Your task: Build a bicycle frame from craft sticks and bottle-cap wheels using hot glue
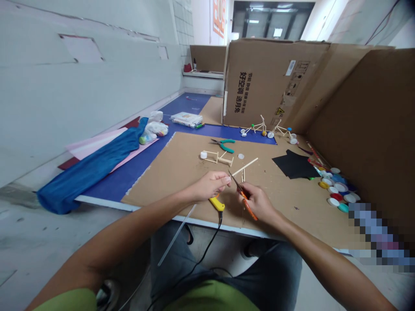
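My left hand (209,185) is closed in a pinch on something small that I cannot make out, held just above the brown cardboard sheet (181,172). My right hand (257,202) grips orange-handled cutters (243,196), whose dark tip points at the left fingertips. A long wooden stick (245,166) lies just beyond the hands. A yellow glue gun (217,203) with a black cord rests under my left hand. A small stick frame with a white cap (216,157) lies farther back.
Green-handled pliers (223,144) lie behind the frame. Two stick bicycles (269,128) stand before a big cardboard box (269,82). Black paper (295,165) and several coloured bottle caps (335,190) are on the right. A blue cloth (94,166) and plastic bags (154,129) lie left.
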### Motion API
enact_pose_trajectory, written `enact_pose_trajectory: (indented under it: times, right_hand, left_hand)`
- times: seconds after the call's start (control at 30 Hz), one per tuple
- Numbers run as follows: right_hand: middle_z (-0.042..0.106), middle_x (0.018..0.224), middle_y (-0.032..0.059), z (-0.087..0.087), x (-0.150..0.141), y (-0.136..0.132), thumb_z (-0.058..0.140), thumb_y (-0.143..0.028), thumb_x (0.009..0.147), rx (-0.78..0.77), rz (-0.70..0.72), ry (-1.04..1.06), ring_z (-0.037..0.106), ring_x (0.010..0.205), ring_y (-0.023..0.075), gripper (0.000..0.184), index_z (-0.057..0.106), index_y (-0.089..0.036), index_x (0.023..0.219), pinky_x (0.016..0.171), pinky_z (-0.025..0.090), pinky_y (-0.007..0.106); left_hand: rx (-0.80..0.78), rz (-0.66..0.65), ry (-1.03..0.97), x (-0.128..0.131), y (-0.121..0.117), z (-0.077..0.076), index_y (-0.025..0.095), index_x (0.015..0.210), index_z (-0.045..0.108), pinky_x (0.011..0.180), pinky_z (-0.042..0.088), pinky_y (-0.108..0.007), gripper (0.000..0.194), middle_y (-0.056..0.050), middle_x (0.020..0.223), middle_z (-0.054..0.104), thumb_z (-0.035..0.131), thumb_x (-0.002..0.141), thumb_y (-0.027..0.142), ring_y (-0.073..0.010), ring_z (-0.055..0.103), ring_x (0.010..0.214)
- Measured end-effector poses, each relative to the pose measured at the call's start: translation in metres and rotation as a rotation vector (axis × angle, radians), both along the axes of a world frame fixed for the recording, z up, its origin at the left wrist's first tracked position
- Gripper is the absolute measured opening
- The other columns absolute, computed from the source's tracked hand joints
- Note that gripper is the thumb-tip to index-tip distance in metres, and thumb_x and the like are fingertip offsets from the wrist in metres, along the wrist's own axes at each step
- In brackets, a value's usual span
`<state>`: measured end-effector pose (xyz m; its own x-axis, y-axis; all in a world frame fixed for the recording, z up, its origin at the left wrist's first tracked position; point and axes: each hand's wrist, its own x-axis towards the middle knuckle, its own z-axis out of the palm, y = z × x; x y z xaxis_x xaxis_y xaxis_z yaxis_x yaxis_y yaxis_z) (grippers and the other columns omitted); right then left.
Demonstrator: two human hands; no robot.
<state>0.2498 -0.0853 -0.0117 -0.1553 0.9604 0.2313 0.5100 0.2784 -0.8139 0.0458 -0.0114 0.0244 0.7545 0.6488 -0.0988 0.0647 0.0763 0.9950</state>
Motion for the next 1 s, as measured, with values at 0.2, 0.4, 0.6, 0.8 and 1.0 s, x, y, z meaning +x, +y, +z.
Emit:
enact_pose_trajectory:
  times: [0.2, 0.4, 0.6, 0.8, 1.0]
  right_hand:
    - [0.050, 0.065, -0.0043, -0.008, 0.003, 0.003, 0.057, -0.025, 0.081, -0.018, 0.003, -0.017, 0.044, 0.060, 0.0119, 0.006, 0.057, -0.019, 0.078, 0.059, 0.036, 0.024]
    - [0.055, 0.071, -0.0030, -0.008, 0.031, -0.003, 0.062, -0.041, 0.088, -0.135, 0.033, -0.154, 0.049, 0.065, 0.0138, 0.022, 0.062, -0.019, 0.089, 0.061, 0.037, 0.025]
    - [0.074, 0.089, 0.0100, 0.008, 0.093, 0.003, 0.060, -0.029, 0.088, -0.222, -0.371, -0.697, 0.065, 0.077, 0.0221, 0.029, 0.066, -0.018, 0.114, 0.064, 0.036, 0.028]
    - [0.076, 0.100, 0.0206, 0.035, 0.129, 0.005, 0.051, -0.026, 0.096, -0.357, -0.448, -1.150, 0.070, 0.089, 0.0329, 0.032, 0.069, -0.014, 0.119, 0.065, 0.036, 0.034]
    - [0.075, 0.109, 0.0117, 0.071, 0.070, -0.008, 0.048, -0.028, 0.104, 0.467, -0.142, -0.946, 0.062, 0.097, 0.0244, 0.027, 0.073, -0.021, 0.110, 0.082, 0.039, 0.036]
  left_hand:
    - [-0.270, -0.068, -0.082, 0.001, -0.001, -0.003, 0.018, 0.084, 0.053, 0.038, 0.013, -0.015, 0.031, 0.012, 0.049, 0.028, 0.061, 0.091, 0.047, -0.0041, 0.013, 0.040]
    - [-0.162, 0.088, 0.000, 0.003, 0.013, -0.014, 0.018, 0.088, 0.055, 0.040, 0.011, -0.016, 0.026, 0.012, 0.051, 0.030, 0.056, 0.093, 0.044, -0.0046, 0.014, 0.040]
    - [0.016, 0.092, 0.117, 0.008, 0.017, -0.025, 0.019, 0.092, 0.056, 0.044, 0.017, -0.018, 0.023, 0.010, 0.053, 0.031, 0.049, 0.093, 0.041, -0.0071, 0.020, 0.044]
    - [0.133, 0.028, 0.140, 0.020, 0.013, -0.019, 0.018, 0.094, 0.058, 0.048, 0.022, -0.021, 0.020, 0.008, 0.057, 0.033, 0.045, 0.094, 0.034, -0.0091, 0.027, 0.049]
    - [0.098, -0.052, 0.155, 0.021, 0.007, -0.014, 0.020, 0.096, 0.055, 0.046, 0.018, -0.021, 0.027, 0.008, 0.057, 0.033, 0.047, 0.096, 0.046, -0.0088, 0.024, 0.047]
